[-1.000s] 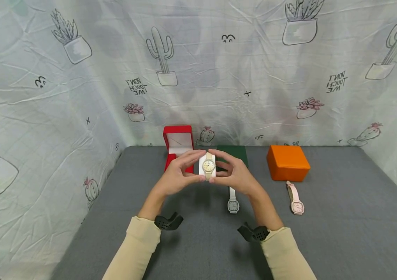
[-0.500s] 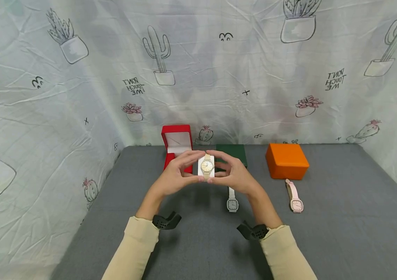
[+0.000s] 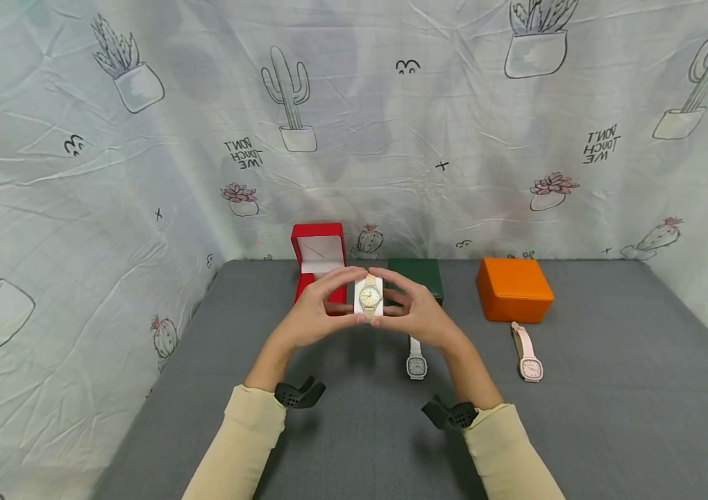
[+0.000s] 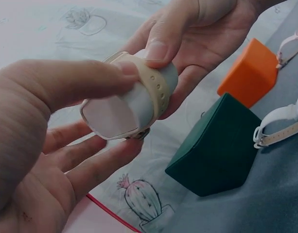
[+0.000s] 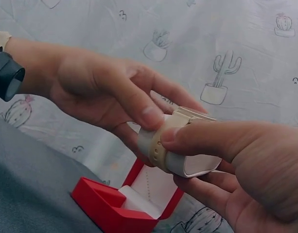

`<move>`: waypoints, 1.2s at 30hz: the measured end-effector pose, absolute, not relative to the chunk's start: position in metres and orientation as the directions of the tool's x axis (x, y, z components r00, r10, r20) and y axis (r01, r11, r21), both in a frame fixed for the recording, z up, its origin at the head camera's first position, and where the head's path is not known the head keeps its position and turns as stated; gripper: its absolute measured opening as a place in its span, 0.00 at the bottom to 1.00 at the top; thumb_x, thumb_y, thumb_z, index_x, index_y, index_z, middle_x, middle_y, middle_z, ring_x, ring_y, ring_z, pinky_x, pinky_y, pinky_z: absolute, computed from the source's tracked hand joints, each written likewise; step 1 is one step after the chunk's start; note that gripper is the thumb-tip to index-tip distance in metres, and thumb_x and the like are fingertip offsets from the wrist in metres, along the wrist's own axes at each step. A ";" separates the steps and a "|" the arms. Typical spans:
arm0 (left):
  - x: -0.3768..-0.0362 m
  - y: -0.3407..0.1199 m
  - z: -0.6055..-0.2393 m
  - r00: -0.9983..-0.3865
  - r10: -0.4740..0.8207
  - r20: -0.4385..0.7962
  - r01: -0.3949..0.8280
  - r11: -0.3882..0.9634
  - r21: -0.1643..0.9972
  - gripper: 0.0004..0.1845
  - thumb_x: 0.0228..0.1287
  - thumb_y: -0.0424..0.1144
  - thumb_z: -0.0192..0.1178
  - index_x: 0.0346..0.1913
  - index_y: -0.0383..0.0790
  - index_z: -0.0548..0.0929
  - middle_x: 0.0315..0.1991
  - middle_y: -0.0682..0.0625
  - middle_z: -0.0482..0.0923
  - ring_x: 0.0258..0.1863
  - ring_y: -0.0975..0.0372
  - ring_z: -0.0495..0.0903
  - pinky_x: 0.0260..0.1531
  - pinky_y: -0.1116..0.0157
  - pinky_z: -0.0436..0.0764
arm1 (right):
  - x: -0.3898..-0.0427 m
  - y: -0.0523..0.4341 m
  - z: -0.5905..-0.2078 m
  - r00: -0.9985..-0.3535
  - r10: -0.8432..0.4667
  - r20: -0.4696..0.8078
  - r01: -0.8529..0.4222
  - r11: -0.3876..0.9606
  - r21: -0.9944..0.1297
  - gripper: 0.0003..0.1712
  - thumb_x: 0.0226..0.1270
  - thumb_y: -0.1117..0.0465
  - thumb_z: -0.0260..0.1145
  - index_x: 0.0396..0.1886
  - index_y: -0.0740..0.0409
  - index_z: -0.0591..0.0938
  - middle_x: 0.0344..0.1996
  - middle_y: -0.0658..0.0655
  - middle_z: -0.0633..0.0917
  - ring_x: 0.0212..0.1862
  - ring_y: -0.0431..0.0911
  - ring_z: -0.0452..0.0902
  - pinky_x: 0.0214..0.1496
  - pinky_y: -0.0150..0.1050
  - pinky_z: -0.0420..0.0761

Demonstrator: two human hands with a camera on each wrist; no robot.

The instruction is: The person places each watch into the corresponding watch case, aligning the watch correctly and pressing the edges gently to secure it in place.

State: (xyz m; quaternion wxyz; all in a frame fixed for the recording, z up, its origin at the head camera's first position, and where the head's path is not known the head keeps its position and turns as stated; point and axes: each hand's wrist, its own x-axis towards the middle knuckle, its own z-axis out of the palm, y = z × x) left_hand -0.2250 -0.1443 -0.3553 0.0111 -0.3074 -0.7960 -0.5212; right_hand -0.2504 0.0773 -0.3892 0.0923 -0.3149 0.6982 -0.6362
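Both hands hold up a white watch pillow (image 3: 369, 298) with a beige-strapped watch (image 3: 370, 296) wrapped round it, above the grey table. My left hand (image 3: 319, 312) pinches its left side, thumb below and fingers on top. My right hand (image 3: 413, 312) pinches its right side the same way. In the left wrist view the beige strap (image 4: 153, 87) circles the pillow (image 4: 114, 114). The right wrist view shows the strap (image 5: 156, 143) and pillow (image 5: 195, 165) between fingertips, with the open red box (image 5: 124, 204) below.
An open red box (image 3: 318, 255) stands behind the hands, a shut green box (image 3: 415, 274) to its right, and an orange box (image 3: 513, 288) further right. A white watch (image 3: 416, 357) and a pink watch (image 3: 527, 354) lie on the grey table (image 3: 610, 389). Printed cloth hangs all round.
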 end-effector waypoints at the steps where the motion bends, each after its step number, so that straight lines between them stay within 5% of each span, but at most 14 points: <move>1: -0.225 -0.144 -0.356 -0.808 0.475 0.350 0.509 0.262 0.820 0.35 0.54 0.28 0.69 0.67 0.36 0.70 0.70 0.42 0.63 0.68 0.53 0.64 0.52 0.55 0.82 | -0.251 0.077 -0.390 -0.787 -0.553 0.272 -0.322 -0.008 -0.947 0.45 0.58 0.67 0.72 0.73 0.49 0.63 0.74 0.55 0.60 0.68 0.61 0.67 0.54 0.43 0.83; 14: -0.226 -0.147 -0.359 -0.796 0.449 0.407 0.550 0.255 0.795 0.28 0.54 0.26 0.69 0.60 0.31 0.75 0.66 0.37 0.67 0.64 0.51 0.68 0.50 0.52 0.82 | -0.250 0.073 -0.395 -0.799 -0.512 0.316 -0.355 -0.025 -0.935 0.44 0.58 0.68 0.71 0.73 0.48 0.63 0.74 0.54 0.60 0.70 0.59 0.66 0.56 0.42 0.81; 27: -0.252 -0.168 -0.388 -0.834 0.384 0.396 0.525 0.329 0.785 0.28 0.53 0.34 0.72 0.59 0.46 0.78 0.65 0.48 0.69 0.63 0.58 0.70 0.46 0.60 0.84 | -0.254 0.055 -0.409 -0.832 -0.438 0.340 -0.353 -0.053 -0.934 0.39 0.62 0.69 0.68 0.72 0.56 0.64 0.72 0.57 0.65 0.71 0.55 0.64 0.62 0.39 0.76; 36: -0.261 -0.179 -0.399 -0.862 0.350 0.366 0.483 0.352 0.801 0.29 0.53 0.32 0.72 0.60 0.39 0.77 0.67 0.44 0.68 0.64 0.52 0.69 0.48 0.54 0.83 | -0.256 0.035 -0.418 -0.864 -0.401 0.303 -0.323 -0.020 -0.946 0.36 0.64 0.67 0.66 0.71 0.58 0.66 0.71 0.60 0.68 0.72 0.53 0.63 0.64 0.43 0.75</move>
